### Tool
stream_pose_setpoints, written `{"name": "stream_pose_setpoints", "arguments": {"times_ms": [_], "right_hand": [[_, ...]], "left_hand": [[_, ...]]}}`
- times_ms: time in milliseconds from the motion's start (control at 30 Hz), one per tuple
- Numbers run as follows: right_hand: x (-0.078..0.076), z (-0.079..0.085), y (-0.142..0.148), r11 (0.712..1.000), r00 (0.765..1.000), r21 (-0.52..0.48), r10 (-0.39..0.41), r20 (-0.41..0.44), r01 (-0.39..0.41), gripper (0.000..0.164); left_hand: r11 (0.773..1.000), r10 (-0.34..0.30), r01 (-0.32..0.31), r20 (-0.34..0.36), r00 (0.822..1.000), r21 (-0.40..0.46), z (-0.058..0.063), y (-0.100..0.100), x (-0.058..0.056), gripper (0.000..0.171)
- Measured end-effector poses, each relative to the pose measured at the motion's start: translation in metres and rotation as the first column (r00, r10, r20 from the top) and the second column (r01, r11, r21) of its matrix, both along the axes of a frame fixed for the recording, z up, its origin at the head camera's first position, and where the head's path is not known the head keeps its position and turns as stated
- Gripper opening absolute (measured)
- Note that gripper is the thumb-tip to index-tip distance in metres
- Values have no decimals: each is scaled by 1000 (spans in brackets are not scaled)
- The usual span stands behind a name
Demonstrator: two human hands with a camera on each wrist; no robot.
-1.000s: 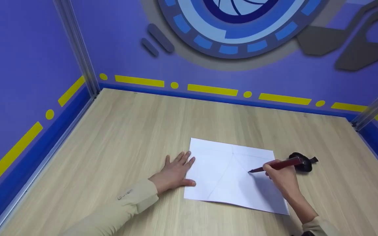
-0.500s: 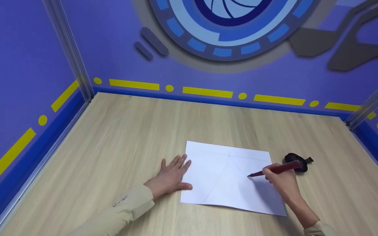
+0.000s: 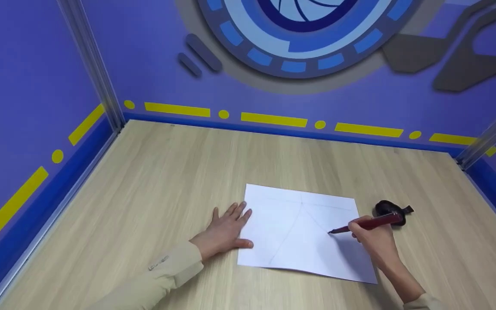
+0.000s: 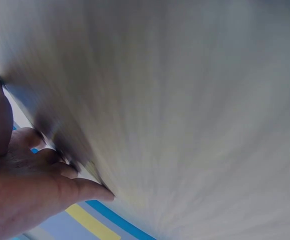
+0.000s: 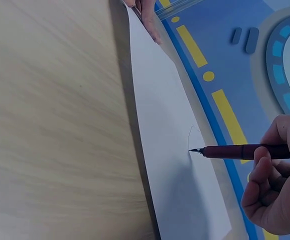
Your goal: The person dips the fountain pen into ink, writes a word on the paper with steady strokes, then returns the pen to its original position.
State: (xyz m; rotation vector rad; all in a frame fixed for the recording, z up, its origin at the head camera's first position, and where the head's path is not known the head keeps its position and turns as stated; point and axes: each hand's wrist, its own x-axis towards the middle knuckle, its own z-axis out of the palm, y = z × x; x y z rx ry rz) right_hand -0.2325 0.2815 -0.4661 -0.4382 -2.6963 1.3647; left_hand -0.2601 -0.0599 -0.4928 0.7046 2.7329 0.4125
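A white sheet of paper (image 3: 291,241) lies on the wooden table, bearing a few thin drawn lines. My left hand (image 3: 225,231) rests flat at its left edge, fingers spread and the thumb and fingertips touching the paper. In the left wrist view, that hand (image 4: 32,185) shows at the lower left. My right hand (image 3: 377,241) pinches a dark red fountain pen (image 3: 370,222), its nib meeting the paper right of the middle. The right wrist view shows the fountain pen (image 5: 222,151) at the end of a short curved line, the right hand's (image 5: 280,185) lower fingers curled in.
Just beyond the right hand lies a small black object (image 3: 385,207) with a short tab, partly behind the pen; its kind is unclear. Blue-purple printed panels (image 3: 157,56) stand along the table's (image 3: 179,172) back and sides.
The nib has slid a little to the right and nearer to me over the paper, lengthening the slanting line. My left hand stays at the sheet's edge. The head view has shifted slightly.
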Motion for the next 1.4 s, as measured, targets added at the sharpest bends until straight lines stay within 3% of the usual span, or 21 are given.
{"name": "stream_pose_setpoints", "arguments": {"times_ms": [333,833,1200,1400], "right_hand": [[5,1,4,1000,1000,27,14,14,-14,17],[9,5,8,999,999,47,12,46,-14,20],[15,4,13,1000,1000,29,-8,10,8,16],[18,6,15,999,999,36,-12,41,10,17]], "left_hand": [[999,-7,6,-17,1000,-32,-2,1,-1,85],[1000,0,0,6,1000,-24,0,1,-2,86],[1000,-9,9,24,1000,8,0,-1,-1,87],[1000,0,0,26,1000,3,0,0,-2,86]]}}
